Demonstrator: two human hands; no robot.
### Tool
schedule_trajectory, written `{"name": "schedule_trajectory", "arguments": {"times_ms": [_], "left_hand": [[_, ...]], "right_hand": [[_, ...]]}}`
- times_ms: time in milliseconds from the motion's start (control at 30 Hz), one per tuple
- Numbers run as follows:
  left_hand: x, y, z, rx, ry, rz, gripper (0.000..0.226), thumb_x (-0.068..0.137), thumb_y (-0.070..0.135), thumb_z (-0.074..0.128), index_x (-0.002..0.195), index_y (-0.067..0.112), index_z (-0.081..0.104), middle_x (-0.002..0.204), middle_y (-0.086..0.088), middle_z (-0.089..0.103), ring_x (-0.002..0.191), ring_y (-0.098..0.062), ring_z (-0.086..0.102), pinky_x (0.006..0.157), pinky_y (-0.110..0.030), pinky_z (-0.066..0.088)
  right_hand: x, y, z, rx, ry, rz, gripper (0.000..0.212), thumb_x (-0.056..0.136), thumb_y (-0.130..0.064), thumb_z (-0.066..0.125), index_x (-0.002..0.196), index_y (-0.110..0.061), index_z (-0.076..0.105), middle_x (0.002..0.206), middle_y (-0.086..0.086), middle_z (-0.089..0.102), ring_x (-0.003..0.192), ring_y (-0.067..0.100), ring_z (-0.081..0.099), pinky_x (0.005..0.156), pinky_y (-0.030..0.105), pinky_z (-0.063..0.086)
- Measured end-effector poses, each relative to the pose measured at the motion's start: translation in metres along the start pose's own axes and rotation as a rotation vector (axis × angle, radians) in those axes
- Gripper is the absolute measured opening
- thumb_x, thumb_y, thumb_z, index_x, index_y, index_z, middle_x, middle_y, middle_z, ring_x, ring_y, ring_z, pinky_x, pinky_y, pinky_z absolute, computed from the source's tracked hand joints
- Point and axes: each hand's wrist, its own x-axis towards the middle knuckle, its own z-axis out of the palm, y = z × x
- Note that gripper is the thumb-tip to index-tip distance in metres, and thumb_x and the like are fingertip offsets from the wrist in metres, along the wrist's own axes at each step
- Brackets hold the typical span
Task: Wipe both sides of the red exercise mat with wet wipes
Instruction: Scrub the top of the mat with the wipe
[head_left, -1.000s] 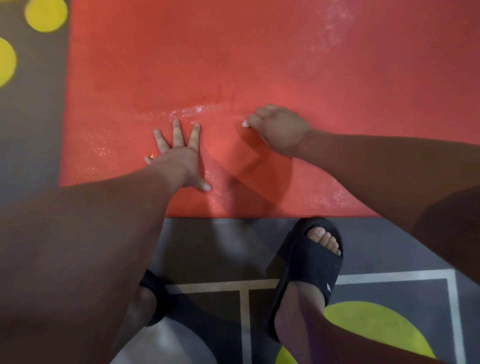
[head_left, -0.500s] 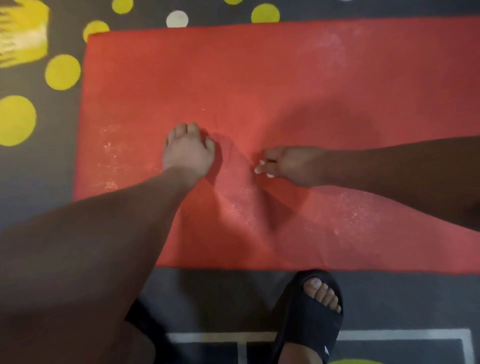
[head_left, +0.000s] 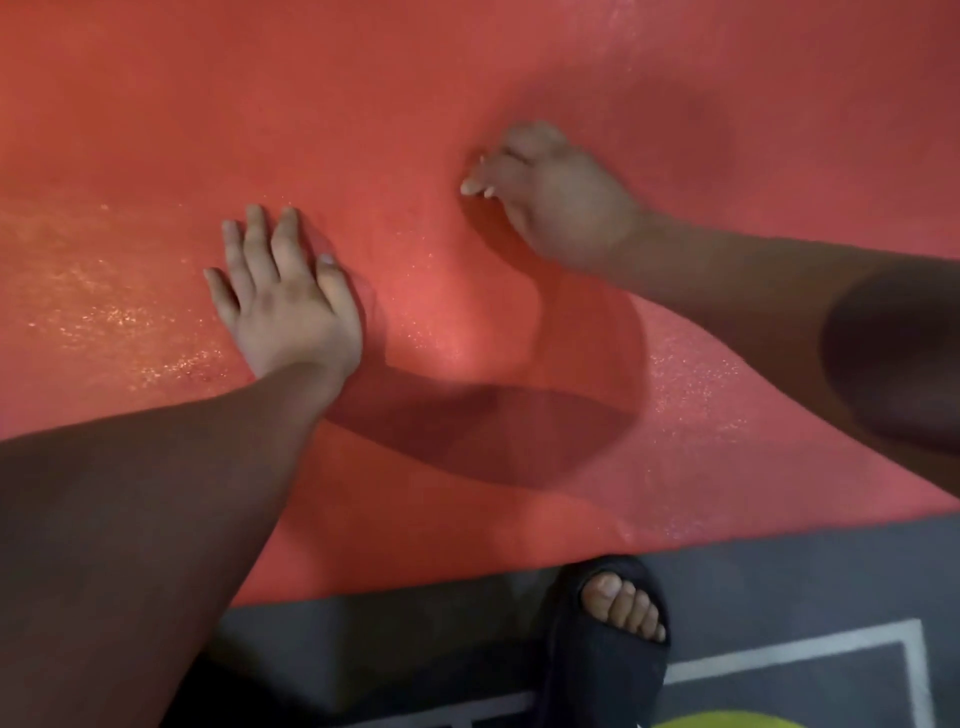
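The red exercise mat (head_left: 363, 104) fills most of the view, with wet glistening patches at the left and lower right. My left hand (head_left: 291, 306) rests flat on it, fingers straight and slightly spread. To its upper right, my right hand (head_left: 556, 202) presses down on the mat with curled fingers. A small white bit of the wet wipe (head_left: 470, 187) shows at its fingertips; the rest of the wipe is hidden under the hand.
The mat's near edge runs along the bottom over a dark grey floor (head_left: 779, 582). My foot in a black slide sandal (head_left: 613, 639) stands just off that edge. A white painted line (head_left: 831, 660) and a yellow spot (head_left: 727, 719) mark the floor at lower right.
The view has dropped closer to the mat. My left hand's fingers have gone from curled to flat and spread. My right hand has shifted farther up the mat.
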Motion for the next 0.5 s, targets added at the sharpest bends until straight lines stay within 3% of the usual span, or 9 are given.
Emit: {"name": "schedule_trajectory", "arguments": {"times_ms": [67,133,300,367,500], "left_hand": [[0.0,-0.001,0.001,-0.002,0.017,0.0,0.057,0.1,0.039,0.038,0.155,0.025,0.037,0.167,-0.001,0.029,0.157,-0.024,0.015,0.126,-0.053,0.008],[0.001,-0.002,0.002,0.001,0.036,-0.002,0.057,0.099,0.039,0.039,0.154,0.024,0.039,0.166,-0.002,0.031,0.157,-0.025,0.017,0.125,-0.053,0.009],[0.002,-0.001,0.004,0.013,0.058,0.001,0.057,0.098,0.04,0.041,0.153,0.024,0.042,0.164,-0.003,0.034,0.156,-0.026,0.02,0.125,-0.054,0.012],[0.002,-0.001,0.003,0.015,0.06,0.004,0.057,0.098,0.04,0.042,0.153,0.024,0.042,0.164,-0.003,0.035,0.155,-0.026,0.021,0.124,-0.055,0.013],[0.002,0.0,0.004,0.014,0.07,0.006,0.056,0.098,0.039,0.043,0.152,0.023,0.044,0.163,-0.004,0.036,0.155,-0.027,0.022,0.124,-0.055,0.013]], "right_hand": [[0.014,0.001,0.003,0.002,0.033,0.146,0.029,0.091,-0.002,0.051,0.115,-0.004,0.067,0.102,0.017,0.063,0.096,0.038,0.059,0.086,0.04,0.049],[0.016,-0.015,0.01,0.051,0.025,0.139,0.029,0.092,-0.004,0.052,0.115,-0.004,0.068,0.101,0.018,0.064,0.094,0.039,0.06,0.086,0.04,0.048],[-0.013,-0.06,0.014,0.163,-0.227,-0.3,0.035,0.101,-0.016,0.041,0.115,-0.001,0.069,0.099,0.018,0.064,0.089,0.035,0.059,0.082,0.04,0.051],[0.002,-0.048,0.01,0.136,-0.264,-0.379,0.032,0.101,-0.015,0.043,0.113,-0.002,0.069,0.1,0.016,0.064,0.09,0.033,0.06,0.083,0.04,0.051],[0.049,-0.004,0.011,0.041,-0.052,-0.078,0.021,0.096,-0.01,0.052,0.107,-0.006,0.07,0.1,0.019,0.062,0.089,0.036,0.062,0.078,0.04,0.052]]}}
